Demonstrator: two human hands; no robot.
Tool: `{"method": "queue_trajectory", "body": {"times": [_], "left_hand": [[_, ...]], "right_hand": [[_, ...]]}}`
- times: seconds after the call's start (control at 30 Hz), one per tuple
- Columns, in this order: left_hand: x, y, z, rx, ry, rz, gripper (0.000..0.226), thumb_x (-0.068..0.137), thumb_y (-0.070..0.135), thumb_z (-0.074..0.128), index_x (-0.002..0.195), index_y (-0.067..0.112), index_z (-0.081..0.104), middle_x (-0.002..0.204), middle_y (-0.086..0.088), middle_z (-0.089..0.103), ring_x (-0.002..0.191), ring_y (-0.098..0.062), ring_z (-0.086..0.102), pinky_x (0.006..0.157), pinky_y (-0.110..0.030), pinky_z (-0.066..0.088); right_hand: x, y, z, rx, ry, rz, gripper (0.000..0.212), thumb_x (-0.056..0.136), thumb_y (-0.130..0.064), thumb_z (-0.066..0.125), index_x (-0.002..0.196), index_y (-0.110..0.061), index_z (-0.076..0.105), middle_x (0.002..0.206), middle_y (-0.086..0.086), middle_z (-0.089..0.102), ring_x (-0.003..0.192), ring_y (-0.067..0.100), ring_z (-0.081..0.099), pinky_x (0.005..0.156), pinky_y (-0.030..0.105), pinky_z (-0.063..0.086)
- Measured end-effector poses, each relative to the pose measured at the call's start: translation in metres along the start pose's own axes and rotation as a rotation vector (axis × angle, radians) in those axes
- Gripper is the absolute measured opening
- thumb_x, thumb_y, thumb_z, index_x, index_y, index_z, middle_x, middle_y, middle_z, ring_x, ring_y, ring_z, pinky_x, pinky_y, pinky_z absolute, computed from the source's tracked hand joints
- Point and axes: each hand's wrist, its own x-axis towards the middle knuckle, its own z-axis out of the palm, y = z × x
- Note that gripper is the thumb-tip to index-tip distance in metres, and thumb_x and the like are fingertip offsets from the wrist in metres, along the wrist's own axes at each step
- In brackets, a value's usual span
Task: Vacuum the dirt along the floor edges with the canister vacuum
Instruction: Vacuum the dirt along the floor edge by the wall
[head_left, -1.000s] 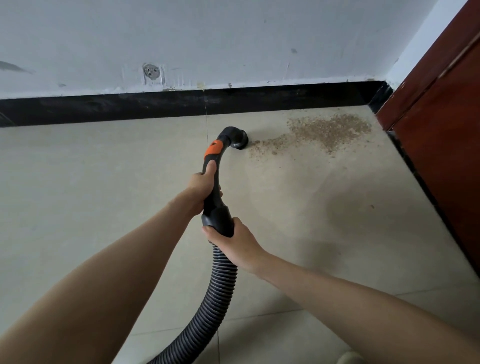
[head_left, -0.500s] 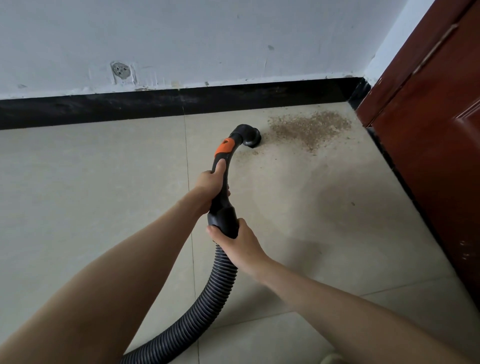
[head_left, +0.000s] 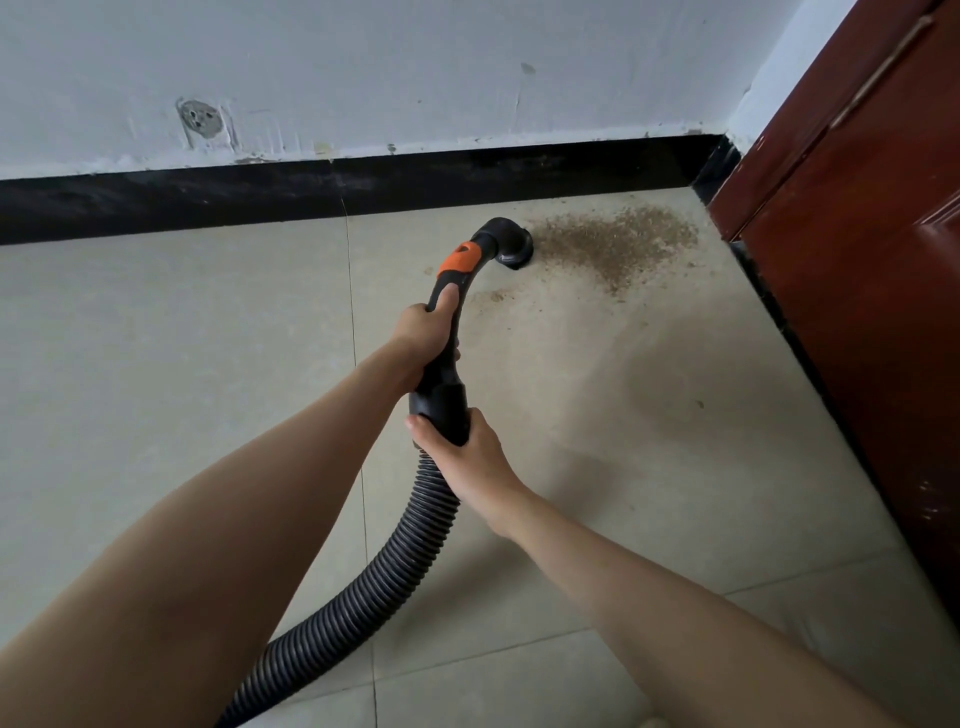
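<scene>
Left hand (head_left: 423, 332) gripped curved black vacuum handle (head_left: 451, 332); right hand (head_left: 462, 449) clamped ribbed grey hose (head_left: 395, 561) cuff. Round black nozzle (head_left: 511, 244) touched brown dirt patch (head_left: 618, 241) near tile floor (head_left: 156, 364) corner. Step: suction underway. Next: advance nozzle toward corner.

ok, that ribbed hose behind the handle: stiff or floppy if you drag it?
Probably floppy: the hose curves in a loose bend from the right hand down to the floor. The ribs suggest it flexes easily yet resists kinking. The handle looks rigid, so the left hand likely steers while the hose trails.
</scene>
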Motion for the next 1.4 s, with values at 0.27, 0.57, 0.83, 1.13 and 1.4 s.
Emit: {"method": "queue_trajectory", "body": {"times": [0.27,0.57,0.83,1.13,1.4], "left_hand": [[-0.009,-0.023,-0.056,-0.083,0.115,-0.078,0.047,0.098,0.048,0.038,0.1,0.002,0.049,0.072,-0.01,0.055,0.058,-0.02,0.055,0.054,-0.029,0.046],[-0.043,-0.045,-0.073,-0.149,0.09,-0.096,0.044,0.099,0.046,0.039,0.086,0.006,0.047,0.07,-0.009,0.051,0.056,-0.021,0.051,0.055,-0.03,0.046],[-0.049,-0.051,-0.066,-0.186,0.033,-0.117,0.044,0.098,0.048,0.04,0.086,0.007,0.048,0.071,-0.009,0.052,0.057,-0.021,0.052,0.056,-0.031,0.047],[-0.052,-0.045,-0.032,-0.143,-0.042,-0.064,0.039,0.099,0.045,0.041,0.093,0.007,0.047,0.069,-0.008,0.049,0.053,-0.019,0.049,0.049,-0.026,0.044],[-0.046,-0.039,-0.014,-0.147,-0.081,-0.062,0.038,0.099,0.045,0.041,0.091,0.008,0.048,0.07,-0.008,0.05,0.055,-0.019,0.05,0.054,-0.027,0.046]], "right_hand": [[-0.008,-0.013,0.031,-0.096,-0.207,-0.03,0.039,0.087,-0.041,0.069,0.104,-0.008,0.06,0.093,0.002,0.064,0.085,0.016,0.062,0.077,0.03,0.048],[-0.026,-0.037,0.017,-0.036,-0.768,0.336,0.029,0.099,-0.031,0.057,0.117,-0.009,0.053,0.1,0.002,0.063,0.092,0.016,0.063,0.089,0.032,0.052],[-0.033,-0.024,0.011,0.008,-0.737,0.342,0.023,0.098,-0.028,0.058,0.113,-0.011,0.056,0.103,0.003,0.062,0.095,0.017,0.062,0.099,0.036,0.049],[-0.035,-0.007,-0.011,0.147,-0.703,0.38,0.016,0.099,-0.024,0.057,0.11,-0.012,0.057,0.099,0.002,0.065,0.093,0.015,0.064,0.091,0.031,0.052],[-0.031,-0.005,-0.025,0.171,-0.644,0.365,0.022,0.099,-0.024,0.058,0.115,-0.01,0.056,0.105,0.005,0.065,0.099,0.018,0.064,0.091,0.031,0.054]]}}
